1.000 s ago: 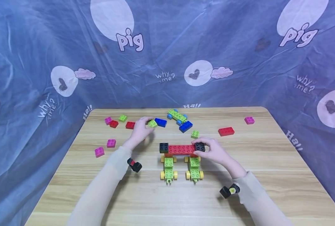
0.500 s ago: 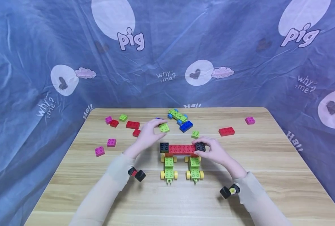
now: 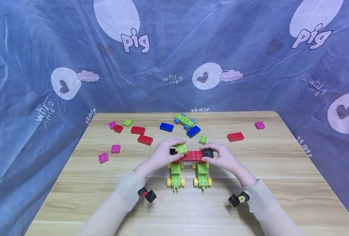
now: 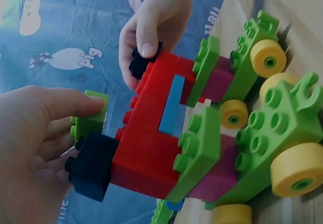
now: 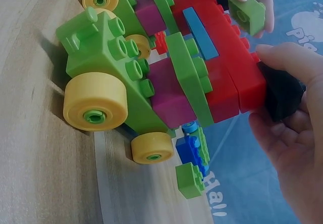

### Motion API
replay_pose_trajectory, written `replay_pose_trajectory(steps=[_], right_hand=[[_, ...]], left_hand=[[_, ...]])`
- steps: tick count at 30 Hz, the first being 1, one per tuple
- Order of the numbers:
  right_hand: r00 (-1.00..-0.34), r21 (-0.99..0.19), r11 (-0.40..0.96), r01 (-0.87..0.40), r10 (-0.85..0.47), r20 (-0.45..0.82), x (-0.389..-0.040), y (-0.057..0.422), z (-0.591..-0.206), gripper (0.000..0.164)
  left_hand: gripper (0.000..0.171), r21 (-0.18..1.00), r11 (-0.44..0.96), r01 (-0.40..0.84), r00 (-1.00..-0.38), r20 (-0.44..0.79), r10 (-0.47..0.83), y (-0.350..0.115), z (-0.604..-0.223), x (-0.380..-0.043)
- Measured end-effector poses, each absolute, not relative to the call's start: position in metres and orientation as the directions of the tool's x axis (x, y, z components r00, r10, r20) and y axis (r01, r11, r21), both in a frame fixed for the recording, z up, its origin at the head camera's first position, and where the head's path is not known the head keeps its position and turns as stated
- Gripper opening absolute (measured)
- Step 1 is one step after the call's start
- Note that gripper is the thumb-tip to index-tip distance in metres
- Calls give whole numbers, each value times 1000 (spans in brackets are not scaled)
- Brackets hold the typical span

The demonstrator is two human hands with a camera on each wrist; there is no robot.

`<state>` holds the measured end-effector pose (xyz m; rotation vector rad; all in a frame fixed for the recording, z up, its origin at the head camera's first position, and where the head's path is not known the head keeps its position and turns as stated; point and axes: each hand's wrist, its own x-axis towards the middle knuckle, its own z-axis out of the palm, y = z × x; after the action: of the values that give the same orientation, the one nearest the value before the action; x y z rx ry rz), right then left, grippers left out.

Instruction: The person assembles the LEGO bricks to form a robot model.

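My left hand (image 3: 162, 153) pinches a lime green brick (image 3: 181, 149) just above the left part of the red brick row (image 3: 194, 155), near the left black brick (image 4: 93, 166). In the right wrist view the green brick's hollow underside shows, apart from the red studs. At the row's other end, my right hand (image 3: 223, 159) grips the right black brick (image 3: 208, 152) between thumb and fingers. The red row bridges two green wheeled bases (image 3: 175, 180) with yellow wheels. Purple bricks (image 5: 171, 90) and green bricks (image 5: 189, 77) lie between. A blue piece (image 4: 171, 105) shows under the span.
Behind the build lie blue bricks (image 3: 166, 127), a green car base (image 3: 184, 121) with blue wheels and a small green brick (image 3: 203, 140). Red bricks (image 3: 145, 140) and pink bricks (image 3: 115, 149) are scattered left. Another red brick (image 3: 235, 136) and pink brick (image 3: 259, 125) lie right.
My left hand has carried the green brick from the back left, rightward and nearer, to above the red row. The right hand has stayed on the black brick.
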<state>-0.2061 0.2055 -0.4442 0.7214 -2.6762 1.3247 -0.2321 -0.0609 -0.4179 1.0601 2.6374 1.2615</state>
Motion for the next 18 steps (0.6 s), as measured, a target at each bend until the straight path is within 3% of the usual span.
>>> replay_pose_trajectory(steps=[18], right_hand=[[-883,-744,498,-445,-382,272,-206,205,-443,32]], left_hand=[[46,605,477,637,-715,231,660,-60,-420,-233]])
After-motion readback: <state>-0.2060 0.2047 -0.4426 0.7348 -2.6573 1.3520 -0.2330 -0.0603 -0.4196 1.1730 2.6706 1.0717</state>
